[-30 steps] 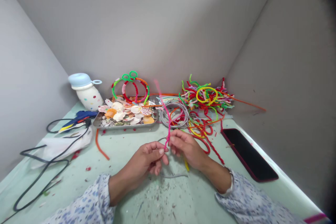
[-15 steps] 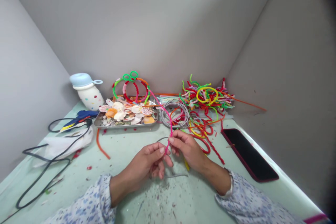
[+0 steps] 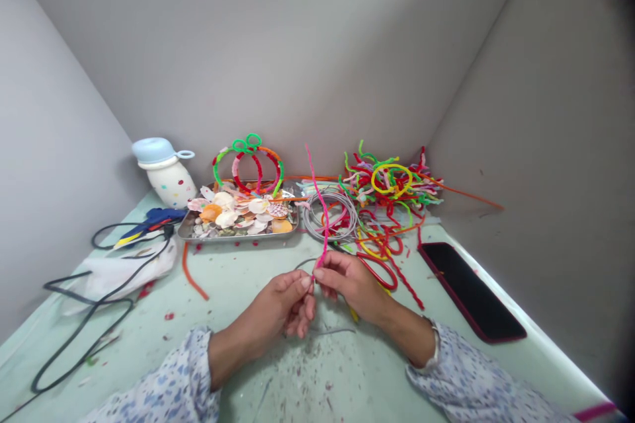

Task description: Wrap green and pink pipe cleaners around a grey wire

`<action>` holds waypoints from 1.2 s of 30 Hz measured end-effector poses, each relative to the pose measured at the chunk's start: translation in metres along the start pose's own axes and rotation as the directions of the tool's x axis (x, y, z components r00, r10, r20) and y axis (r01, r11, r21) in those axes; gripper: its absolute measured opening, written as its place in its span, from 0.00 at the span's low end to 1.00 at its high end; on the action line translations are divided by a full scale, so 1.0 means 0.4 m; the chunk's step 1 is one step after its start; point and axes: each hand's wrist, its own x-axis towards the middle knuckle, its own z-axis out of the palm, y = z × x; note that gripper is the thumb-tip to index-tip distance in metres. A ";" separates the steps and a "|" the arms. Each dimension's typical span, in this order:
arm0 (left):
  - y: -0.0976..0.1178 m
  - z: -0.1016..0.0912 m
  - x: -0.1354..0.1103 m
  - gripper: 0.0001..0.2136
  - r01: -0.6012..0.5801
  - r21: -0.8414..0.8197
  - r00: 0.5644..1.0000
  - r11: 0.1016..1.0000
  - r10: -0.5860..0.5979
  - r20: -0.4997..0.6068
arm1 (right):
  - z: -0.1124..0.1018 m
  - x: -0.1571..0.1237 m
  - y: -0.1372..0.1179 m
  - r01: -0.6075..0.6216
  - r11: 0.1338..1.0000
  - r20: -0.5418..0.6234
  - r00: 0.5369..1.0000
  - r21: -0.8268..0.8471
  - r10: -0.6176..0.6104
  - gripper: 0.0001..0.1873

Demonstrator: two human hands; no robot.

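Note:
A bright pink pipe cleaner (image 3: pixel 326 218) rises from my fingers and leans back toward the wall, its far end free. My right hand (image 3: pixel 350 284) pinches it near its lower part between thumb and forefinger. Close against it, my left hand (image 3: pixel 285 304) holds the lower end between thumb and fingertip, the other fingers curled. Both hands are just above the table, with their fingertips nearly touching. Behind the pipe cleaner lies a coil of grey wire (image 3: pixel 306 221).
A metal tray (image 3: pixel 238 240) holds shells, with pipe-cleaner rings (image 3: pixel 248 168) standing on it. Back right is a pile of colourful pipe cleaners (image 3: pixel 357 178). A phone (image 3: pixel 471 291) lies right; a bottle (image 3: pixel 171 182), blue-handled tool (image 3: pixel 159 219) and black cable (image 3: pixel 74 344) are left.
The pink pipe cleaner's free end has swung from leaning left to standing more upright. My right hand has moved slightly down and left, closer to my left fingertips.

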 end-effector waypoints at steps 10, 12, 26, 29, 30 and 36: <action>0.012 0.002 0.002 0.12 -0.013 -0.061 0.999 0.998 0.011 -0.040 | 0.007 0.003 0.016 0.025 0.998 -0.145 0.989 -0.059 -0.033 0.11; 0.013 0.002 0.003 0.11 0.004 -0.038 0.999 0.999 -0.006 -0.048 | 0.008 0.002 0.019 0.039 0.997 -0.143 0.988 -0.073 -0.049 0.10; 0.019 -0.001 0.003 0.11 -0.139 0.334 0.983 0.932 0.170 -0.064 | 0.006 0.000 0.015 0.068 0.998 -0.206 0.976 -0.008 -0.068 0.10; 0.020 -0.020 0.009 0.09 -0.190 0.514 0.946 0.836 0.297 -0.133 | -0.018 0.016 0.026 0.119 0.991 -0.393 0.915 0.058 -0.087 0.11; 0.020 -0.026 0.013 0.08 -0.201 0.596 0.922 0.777 0.356 -0.152 | -0.028 0.023 0.031 0.135 0.987 -0.452 0.889 0.092 -0.079 0.12; 0.031 -0.041 0.066 0.10 -0.056 0.960 0.833 0.274 0.543 -0.107 | -0.059 0.049 0.060 0.163 0.973 -0.573 0.818 0.162 -0.041 0.14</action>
